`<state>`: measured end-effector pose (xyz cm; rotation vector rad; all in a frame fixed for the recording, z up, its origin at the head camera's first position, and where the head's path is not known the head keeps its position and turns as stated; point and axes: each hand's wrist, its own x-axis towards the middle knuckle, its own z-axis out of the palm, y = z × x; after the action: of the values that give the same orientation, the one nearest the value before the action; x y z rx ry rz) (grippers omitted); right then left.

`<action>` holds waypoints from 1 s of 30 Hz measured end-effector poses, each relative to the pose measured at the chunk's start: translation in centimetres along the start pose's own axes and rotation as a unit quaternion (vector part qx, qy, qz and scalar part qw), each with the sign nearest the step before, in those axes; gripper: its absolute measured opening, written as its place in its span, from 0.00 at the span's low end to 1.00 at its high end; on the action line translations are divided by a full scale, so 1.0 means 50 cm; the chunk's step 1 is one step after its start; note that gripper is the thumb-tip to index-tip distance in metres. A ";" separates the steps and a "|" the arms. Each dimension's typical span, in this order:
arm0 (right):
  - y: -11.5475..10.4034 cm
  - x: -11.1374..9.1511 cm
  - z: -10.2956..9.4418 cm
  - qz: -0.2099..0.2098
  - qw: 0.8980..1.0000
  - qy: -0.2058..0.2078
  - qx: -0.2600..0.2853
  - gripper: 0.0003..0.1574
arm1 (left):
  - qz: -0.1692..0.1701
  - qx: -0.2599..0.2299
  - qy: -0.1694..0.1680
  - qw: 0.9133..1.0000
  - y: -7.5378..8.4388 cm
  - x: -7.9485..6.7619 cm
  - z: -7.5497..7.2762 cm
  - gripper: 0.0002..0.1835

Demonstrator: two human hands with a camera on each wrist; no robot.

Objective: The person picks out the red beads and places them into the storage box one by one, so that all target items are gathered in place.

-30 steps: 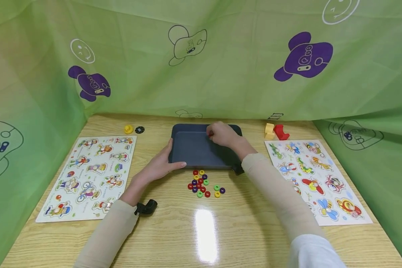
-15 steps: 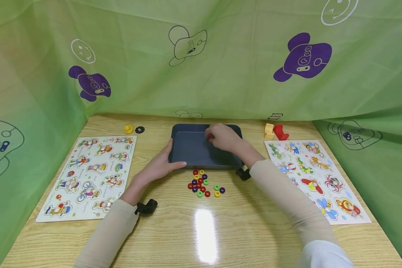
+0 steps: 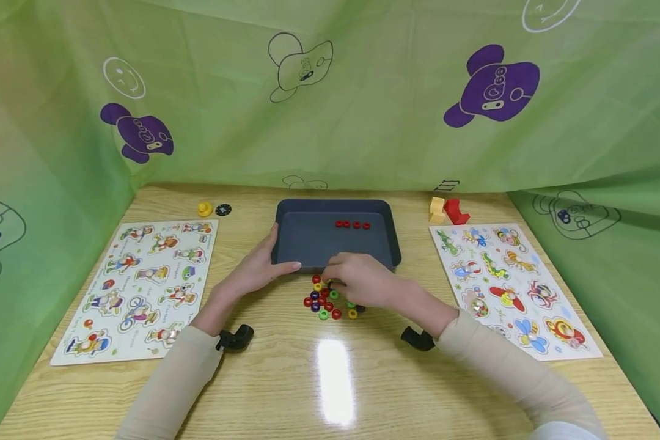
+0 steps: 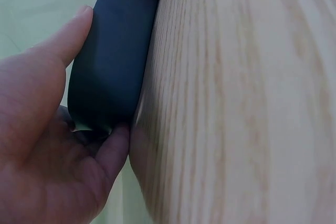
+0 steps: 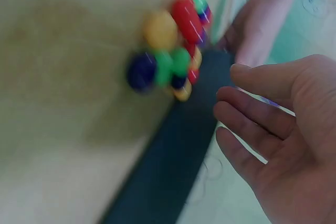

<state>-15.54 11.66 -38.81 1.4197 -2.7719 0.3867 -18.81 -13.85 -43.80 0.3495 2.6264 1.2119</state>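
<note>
A dark blue-grey tray [image 3: 308, 241] stands on the table. My left hand [image 3: 253, 266] holds its near left corner, thumb along the front wall and fingers at the left side; the left wrist view shows thumb and fingers around the tray wall [image 4: 113, 56]. Several red rings [image 3: 357, 225] lie in a row toward the back of the tray. In front of it is a pile of small red, yellow, green and purple rings [image 3: 322, 301], partly hidden by my right hand [image 3: 363, 280]. That hand hovers there with loosely bent fingers; nothing shows between them in the right wrist view.
Picture puzzle boards lie on both sides, the left board [image 3: 137, 287] and the right board [image 3: 517, 287]. At the back left are a yellow rubber duck [image 3: 205, 209] and a black disc [image 3: 223, 209]. Yellow [image 3: 437, 209] and red blocks [image 3: 456, 211] sit back right, before a green curtain [image 3: 363, 122].
My right hand has let go of a red ring in the tray and come back toward me over the pile. The row of red rings is now uncovered. My left hand stays at the corner.
</note>
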 end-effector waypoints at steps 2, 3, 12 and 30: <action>-0.006 0.000 0.017 -0.010 1.000 -0.010 -0.006 0.10 | 0.002 0.003 0.002 1.000 -0.001 0.001 0.000 0.59; -0.008 0.000 0.026 -0.015 1.000 -0.015 -0.011 0.09 | 0.002 0.004 0.002 1.000 -0.001 0.002 0.001 0.59; -0.021 0.006 0.059 -0.045 0.997 -0.006 -0.067 0.07 | 0.004 0.008 0.007 1.000 -0.005 0.005 0.005 0.59; 0.025 0.052 -0.023 0.031 0.999 0.026 -0.007 0.08 | 0.002 -0.001 0.007 1.000 -0.001 -0.001 0.002 0.59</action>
<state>-18.17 10.55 -37.66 1.3057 -2.7770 0.3988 -18.76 -13.83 -43.89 0.3460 2.6373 1.2223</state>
